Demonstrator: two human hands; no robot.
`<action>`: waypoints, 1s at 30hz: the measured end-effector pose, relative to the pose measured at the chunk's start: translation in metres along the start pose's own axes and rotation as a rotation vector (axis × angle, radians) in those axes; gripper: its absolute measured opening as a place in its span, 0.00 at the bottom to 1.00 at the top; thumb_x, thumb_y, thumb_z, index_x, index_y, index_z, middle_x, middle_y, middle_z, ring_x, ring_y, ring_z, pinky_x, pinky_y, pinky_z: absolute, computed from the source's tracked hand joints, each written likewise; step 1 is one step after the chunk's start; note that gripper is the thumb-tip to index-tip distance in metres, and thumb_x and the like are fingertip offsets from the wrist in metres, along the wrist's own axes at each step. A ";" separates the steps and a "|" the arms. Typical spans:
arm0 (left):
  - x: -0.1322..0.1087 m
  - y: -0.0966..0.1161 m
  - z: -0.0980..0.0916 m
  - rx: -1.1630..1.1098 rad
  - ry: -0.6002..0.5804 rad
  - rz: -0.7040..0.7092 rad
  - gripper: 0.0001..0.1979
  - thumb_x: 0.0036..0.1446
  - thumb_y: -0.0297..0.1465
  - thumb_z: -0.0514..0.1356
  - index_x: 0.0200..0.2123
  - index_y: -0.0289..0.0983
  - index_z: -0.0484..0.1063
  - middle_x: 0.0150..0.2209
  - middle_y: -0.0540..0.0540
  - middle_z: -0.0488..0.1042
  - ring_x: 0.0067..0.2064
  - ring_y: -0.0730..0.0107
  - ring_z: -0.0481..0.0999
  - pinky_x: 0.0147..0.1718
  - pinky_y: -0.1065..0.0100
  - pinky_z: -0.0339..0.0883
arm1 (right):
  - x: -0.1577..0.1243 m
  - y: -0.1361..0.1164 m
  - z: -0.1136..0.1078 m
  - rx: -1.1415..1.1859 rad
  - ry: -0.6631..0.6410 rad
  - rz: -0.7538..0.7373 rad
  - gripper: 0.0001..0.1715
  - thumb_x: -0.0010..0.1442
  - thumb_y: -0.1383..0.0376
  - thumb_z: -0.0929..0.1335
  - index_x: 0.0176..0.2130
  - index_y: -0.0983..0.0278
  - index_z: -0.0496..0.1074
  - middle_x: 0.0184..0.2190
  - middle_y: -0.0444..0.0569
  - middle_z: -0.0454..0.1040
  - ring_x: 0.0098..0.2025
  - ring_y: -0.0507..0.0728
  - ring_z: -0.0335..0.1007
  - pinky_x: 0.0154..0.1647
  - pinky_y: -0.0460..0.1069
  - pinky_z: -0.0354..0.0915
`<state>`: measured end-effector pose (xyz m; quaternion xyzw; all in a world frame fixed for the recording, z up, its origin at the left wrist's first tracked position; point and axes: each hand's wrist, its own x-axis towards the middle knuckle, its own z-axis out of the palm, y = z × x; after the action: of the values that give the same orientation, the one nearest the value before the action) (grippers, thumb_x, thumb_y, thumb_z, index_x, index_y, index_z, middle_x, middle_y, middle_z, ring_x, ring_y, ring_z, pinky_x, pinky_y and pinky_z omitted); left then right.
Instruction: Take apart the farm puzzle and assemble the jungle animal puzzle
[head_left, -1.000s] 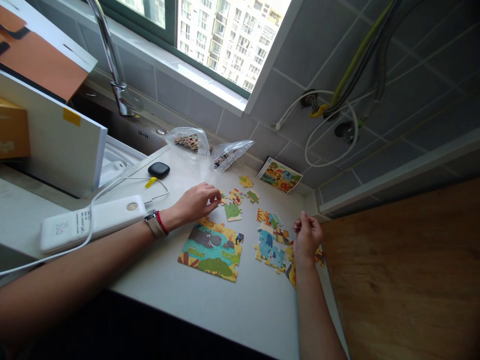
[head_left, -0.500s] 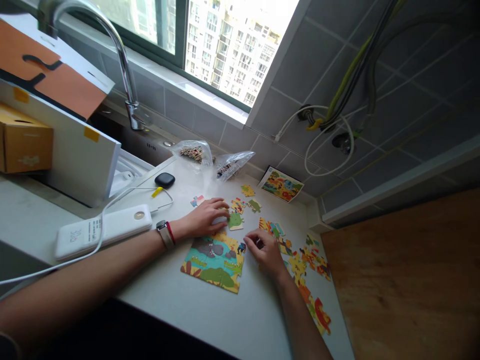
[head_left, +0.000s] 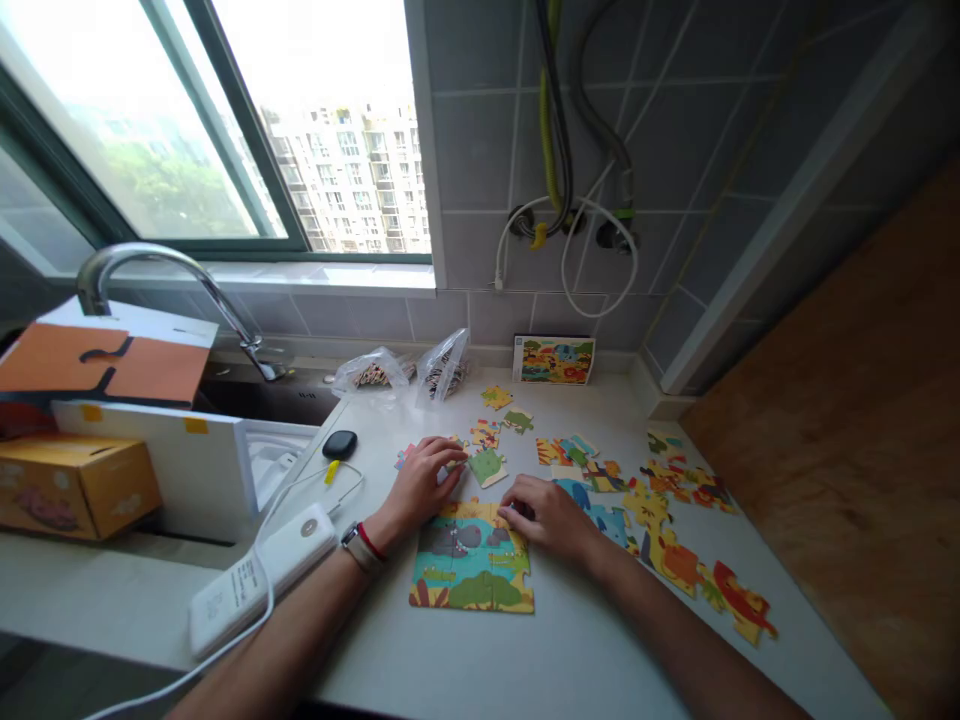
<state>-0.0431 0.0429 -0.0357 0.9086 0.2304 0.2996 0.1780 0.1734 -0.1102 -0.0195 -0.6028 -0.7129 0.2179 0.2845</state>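
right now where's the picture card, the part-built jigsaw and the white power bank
picture card (head_left: 553, 360), head view, on its printed face
part-built jigsaw (head_left: 469, 562), head view, on the teal water area
white power bank (head_left: 262, 585), head view, on its upper face

Puzzle (head_left: 471, 570) on counter (head_left: 577, 640), loose pieces (head_left: 739, 600) to right

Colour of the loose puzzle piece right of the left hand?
Puzzle piece: mainly green, in the head view.

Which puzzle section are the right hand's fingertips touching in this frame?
The assembled jigsaw section with grey animals in water: the right hand rests its fingertips on its top edge, whereas the blue pieces lie separate, nearer its wrist.
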 end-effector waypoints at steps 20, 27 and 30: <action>0.042 -0.020 0.022 0.291 -0.101 -0.106 0.12 0.68 0.28 0.58 0.50 0.40 0.80 0.53 0.40 0.77 0.54 0.53 0.77 0.55 0.51 0.72 | -0.002 0.004 -0.002 0.019 0.083 0.001 0.08 0.65 0.65 0.70 0.36 0.63 0.81 0.33 0.48 0.79 0.33 0.54 0.72 0.37 0.47 0.64; 0.040 -0.017 0.022 0.258 -0.095 -0.126 0.12 0.69 0.33 0.59 0.51 0.41 0.79 0.55 0.39 0.76 0.56 0.51 0.75 0.57 0.50 0.70 | -0.004 0.002 0.005 -0.024 0.072 -0.170 0.19 0.65 0.57 0.73 0.53 0.61 0.80 0.53 0.54 0.79 0.59 0.64 0.69 0.63 0.57 0.63; 0.041 -0.015 0.022 0.258 -0.084 -0.138 0.12 0.69 0.33 0.59 0.52 0.42 0.79 0.55 0.39 0.76 0.56 0.50 0.75 0.57 0.49 0.69 | -0.005 0.001 0.010 -0.045 -0.012 -0.192 0.29 0.67 0.49 0.70 0.62 0.58 0.74 0.62 0.53 0.75 0.70 0.69 0.59 0.71 0.64 0.52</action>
<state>-0.0044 0.0724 -0.0404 0.9175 0.3215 0.2164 0.0892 0.1681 -0.1145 -0.0279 -0.5365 -0.7739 0.1772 0.2860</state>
